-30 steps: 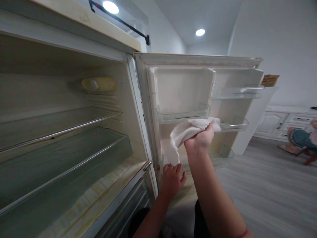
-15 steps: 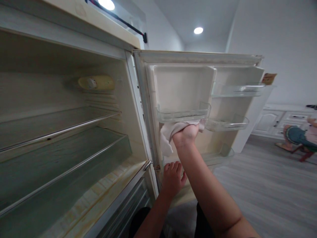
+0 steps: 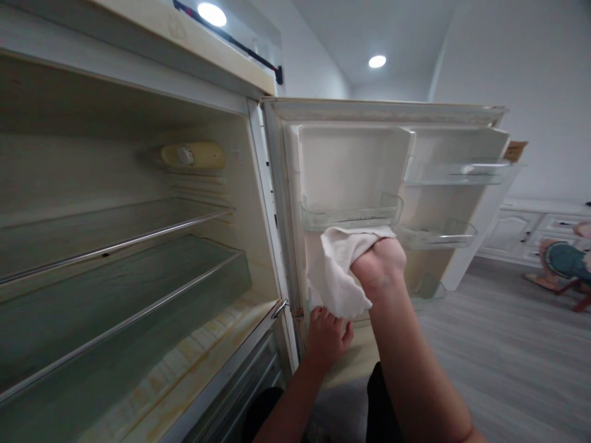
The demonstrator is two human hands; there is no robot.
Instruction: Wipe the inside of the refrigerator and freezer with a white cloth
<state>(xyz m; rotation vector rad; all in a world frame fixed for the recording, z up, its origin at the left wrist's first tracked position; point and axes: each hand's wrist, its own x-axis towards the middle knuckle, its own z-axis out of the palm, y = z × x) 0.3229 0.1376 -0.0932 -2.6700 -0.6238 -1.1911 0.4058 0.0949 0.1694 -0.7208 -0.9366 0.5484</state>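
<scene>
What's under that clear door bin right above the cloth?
Directly under the bin, the right hand presses a white cloth against the door liner. Cloth and hand hide the liner there. The left hand grips the door's lower edge.

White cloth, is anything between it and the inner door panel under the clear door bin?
Nothing visible. The right hand presses the white cloth against the cream inner door panel, just below the clear plastic door bin. The left hand rests lower, at the door's bottom edge.
</scene>
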